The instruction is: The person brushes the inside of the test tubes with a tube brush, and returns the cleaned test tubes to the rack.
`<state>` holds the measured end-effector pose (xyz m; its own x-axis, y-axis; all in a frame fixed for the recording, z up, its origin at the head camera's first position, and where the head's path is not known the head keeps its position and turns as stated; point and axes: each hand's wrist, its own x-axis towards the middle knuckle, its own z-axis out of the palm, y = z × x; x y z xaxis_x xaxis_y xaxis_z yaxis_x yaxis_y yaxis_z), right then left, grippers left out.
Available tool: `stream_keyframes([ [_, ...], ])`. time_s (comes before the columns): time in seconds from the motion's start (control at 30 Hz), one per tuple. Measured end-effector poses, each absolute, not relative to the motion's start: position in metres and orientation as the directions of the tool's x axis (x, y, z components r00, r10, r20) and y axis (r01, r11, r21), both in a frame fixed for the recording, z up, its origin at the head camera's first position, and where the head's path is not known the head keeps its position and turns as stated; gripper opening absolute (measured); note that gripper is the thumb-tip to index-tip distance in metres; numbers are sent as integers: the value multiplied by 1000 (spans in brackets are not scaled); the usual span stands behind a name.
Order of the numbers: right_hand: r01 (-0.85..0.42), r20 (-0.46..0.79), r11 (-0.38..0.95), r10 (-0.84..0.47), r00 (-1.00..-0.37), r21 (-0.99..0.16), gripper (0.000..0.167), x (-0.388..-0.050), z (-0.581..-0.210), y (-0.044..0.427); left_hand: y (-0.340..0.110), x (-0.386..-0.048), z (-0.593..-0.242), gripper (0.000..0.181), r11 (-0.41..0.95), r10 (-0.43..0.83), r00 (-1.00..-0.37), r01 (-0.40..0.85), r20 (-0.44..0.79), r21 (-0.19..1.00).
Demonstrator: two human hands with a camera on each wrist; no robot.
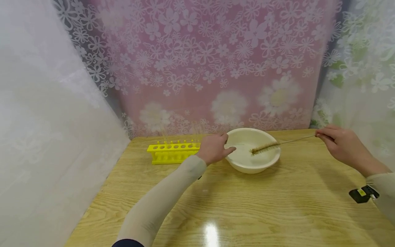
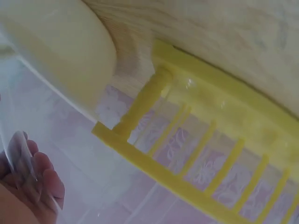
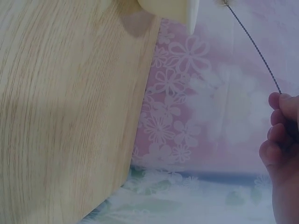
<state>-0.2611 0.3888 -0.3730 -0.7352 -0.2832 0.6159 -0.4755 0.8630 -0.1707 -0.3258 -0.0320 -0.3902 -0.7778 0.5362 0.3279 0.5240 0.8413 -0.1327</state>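
Note:
My right hand (image 1: 342,144) pinches the twisted wire handle of a test tube brush (image 1: 265,148). Its tan bristles reach over the cream basin (image 1: 253,168). In the right wrist view the thin wire (image 3: 257,50) runs up from the curled fingertips. At the basin's left rim is my left hand (image 1: 214,148), thumb toward the basin. A clear glass test tube (image 2: 21,163) lies across its curled fingers in the left wrist view; in the head view the tube is hardly visible. Left of this hand stands a yellow test tube rack (image 1: 172,147), partly hidden behind it.
Several clear tubes stand upright in the rack, faint against the pink floral curtain (image 1: 203,61) behind. The wooden table (image 1: 234,209) extends toward me. White sheeting (image 1: 55,120) hangs at the left, a floral sheet (image 1: 364,85) at the right.

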Motion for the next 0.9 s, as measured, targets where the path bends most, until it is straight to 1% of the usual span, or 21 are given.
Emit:
stream_keyframes([
  [0.1, -471, 609, 865, -281, -742, -175, 21, -262, -374, 389, -37, -320, -387, 47, 853, 456, -819, 514, 348, 92],
  [0.2, -468, 605, 866, -281, -745, -175, 21, -263, -376, 388, -43, -312, -383, 44, 794, 398, -835, 521, 380, 313],
  [0.33, -475, 613, 864, -287, -736, -166, 21, -265, -376, 386, -51, -303, -377, 40, 637, 341, -839, 539, 425, 551],
  [0.43, -484, 622, 861, -294, -726, -159, 22, -266, -376, 385, -58, -300, -372, 35, 470, 294, -832, 555, 471, 686],
  [0.5, -485, 626, 861, -294, -723, -156, 21, -267, -375, 384, -64, -299, -368, 31, 367, 255, -824, 567, 507, 738],
  [0.6, -481, 623, 862, -291, -726, -158, 21, -267, -375, 383, -74, -299, -363, 26, 258, 188, -807, 590, 559, 765],
  [0.73, -468, 612, 868, -281, -739, -167, 21, -267, -374, 382, -89, -302, -356, 23, 189, 107, -798, 602, 593, 776],
  [0.9, -456, 596, 873, -275, -754, -174, 22, -268, -374, 381, -106, -309, -352, 25, 181, 17, -807, 583, 590, 792],
])
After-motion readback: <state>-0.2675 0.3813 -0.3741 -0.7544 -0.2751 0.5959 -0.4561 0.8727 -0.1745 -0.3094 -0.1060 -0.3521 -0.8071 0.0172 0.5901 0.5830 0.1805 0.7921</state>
